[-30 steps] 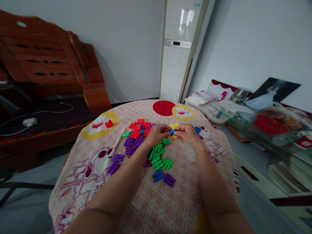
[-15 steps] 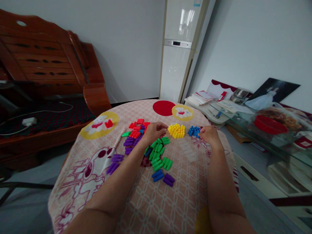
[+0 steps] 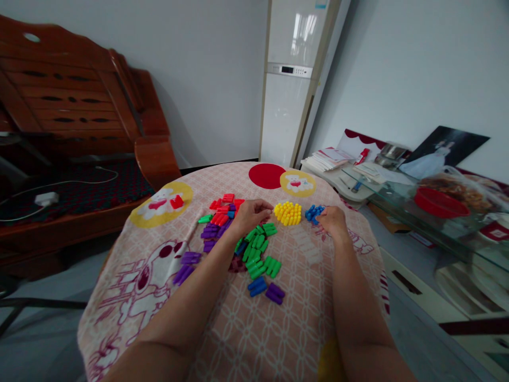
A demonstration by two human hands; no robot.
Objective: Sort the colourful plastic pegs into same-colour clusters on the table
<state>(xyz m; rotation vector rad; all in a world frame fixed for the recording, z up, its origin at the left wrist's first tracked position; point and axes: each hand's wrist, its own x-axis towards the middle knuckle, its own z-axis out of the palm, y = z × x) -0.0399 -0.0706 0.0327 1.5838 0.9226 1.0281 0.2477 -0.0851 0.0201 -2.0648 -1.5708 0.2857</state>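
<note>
Small plastic building blocks lie grouped by colour on a round table [image 3: 254, 334] with a patterned cloth. My left hand [image 3: 253, 215] hovers over the green blocks [image 3: 254, 245], its fingers loosely stretched toward the yellow blocks [image 3: 288, 213] and holding nothing I can see. These yellow pieces stand packed close together. To their right is a small cluster of blue blocks [image 3: 312, 213]. My right hand [image 3: 333, 222] is at that cluster's right side, fingers bent and closed on a blue block, mostly hidden by the hand. Red blocks [image 3: 220, 216] and purple blocks [image 3: 210, 232] lie left of my left hand.
One blue block [image 3: 257, 286] and a purple block [image 3: 275, 293] lie nearer me. A lone red block [image 3: 177, 201] sits far left. A glass shelf [image 3: 382, 199] with papers and a red bowl [image 3: 440, 204] stands at right; a wooden bench [image 3: 155, 154] is at left.
My right hand has shifted slightly left, against the blue cluster. My left hand stays almost where it was.
</note>
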